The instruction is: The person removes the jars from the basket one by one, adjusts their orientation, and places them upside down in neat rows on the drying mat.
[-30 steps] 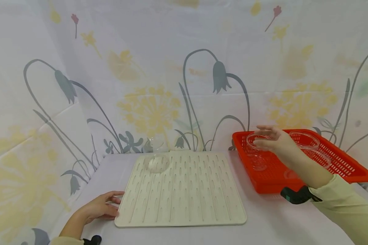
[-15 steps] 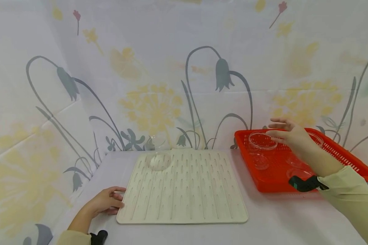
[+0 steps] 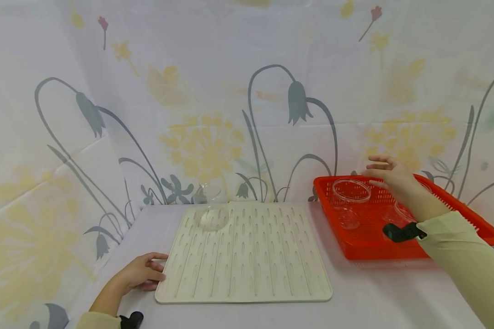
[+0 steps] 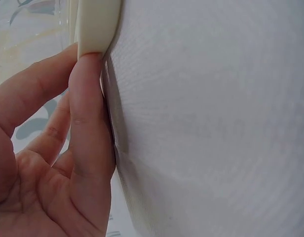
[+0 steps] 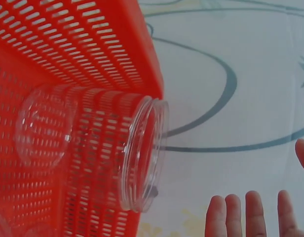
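My left hand rests at the left edge of a cream ridged mat. In the left wrist view a fingertip touches the mat's rounded edge; the fingers are mostly straight. A clear jar stands at the mat's back left, its wide rim apparently downward. Over a red slotted basket, my right hand hovers with relaxed fingers and holds nothing. Below and left of it, a clear jar stands rim up in the basket; the right wrist view shows this jar apart from the fingers.
More clear jars sit in the basket, among them one partly hidden by the right forearm. Floral cloth hangs behind the white-covered table. A black strap mount is on the right wrist.
My right hand has moved right and slightly up, away from the left jar's rim, which now shows fully. The left hand stays at the mat's edge; the head view shifts a little.
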Action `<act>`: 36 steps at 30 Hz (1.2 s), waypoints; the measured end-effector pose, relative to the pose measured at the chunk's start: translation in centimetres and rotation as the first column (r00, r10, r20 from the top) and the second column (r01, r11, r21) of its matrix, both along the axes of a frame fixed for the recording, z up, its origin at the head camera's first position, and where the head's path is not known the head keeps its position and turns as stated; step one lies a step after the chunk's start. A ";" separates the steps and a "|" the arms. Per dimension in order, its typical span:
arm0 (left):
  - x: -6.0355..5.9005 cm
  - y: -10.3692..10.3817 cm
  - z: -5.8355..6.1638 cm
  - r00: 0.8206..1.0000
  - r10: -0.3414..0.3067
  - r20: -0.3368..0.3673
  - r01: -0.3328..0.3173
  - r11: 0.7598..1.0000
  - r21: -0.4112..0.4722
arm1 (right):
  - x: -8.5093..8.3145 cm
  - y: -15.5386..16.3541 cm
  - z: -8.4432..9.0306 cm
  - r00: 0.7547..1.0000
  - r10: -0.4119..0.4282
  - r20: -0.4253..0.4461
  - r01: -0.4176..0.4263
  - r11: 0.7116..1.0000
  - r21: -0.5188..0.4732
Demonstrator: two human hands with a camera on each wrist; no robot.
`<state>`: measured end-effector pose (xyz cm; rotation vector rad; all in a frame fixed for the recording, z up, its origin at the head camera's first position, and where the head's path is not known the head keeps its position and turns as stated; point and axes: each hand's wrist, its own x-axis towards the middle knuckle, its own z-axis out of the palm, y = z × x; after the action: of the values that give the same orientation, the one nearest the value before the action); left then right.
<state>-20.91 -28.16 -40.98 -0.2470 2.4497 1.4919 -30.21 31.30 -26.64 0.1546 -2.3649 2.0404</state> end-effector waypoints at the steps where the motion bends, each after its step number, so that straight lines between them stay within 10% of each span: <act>1: 0.0 0.0 0.0 1.000 -0.009 -0.001 0.009 1.000 -0.001 | -0.2 0.1 -0.1 1.000 -0.004 0.008 0.004 1.000 -0.017; 24: 0.0 -0.2 0.1 1.000 -0.004 0.004 0.004 1.000 0.006 | -2.8 1.0 -3.4 0.991 -0.088 0.097 0.080 0.994 0.077; 36: 0.1 0.0 0.1 1.000 0.010 0.010 -0.010 1.000 0.004 | -3.4 2.0 -5.5 0.960 0.109 0.258 -0.168 0.961 0.220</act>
<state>-20.85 -28.19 -40.92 -0.2664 2.4409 1.4959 -33.57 33.29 -32.11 0.0781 -2.8264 1.9201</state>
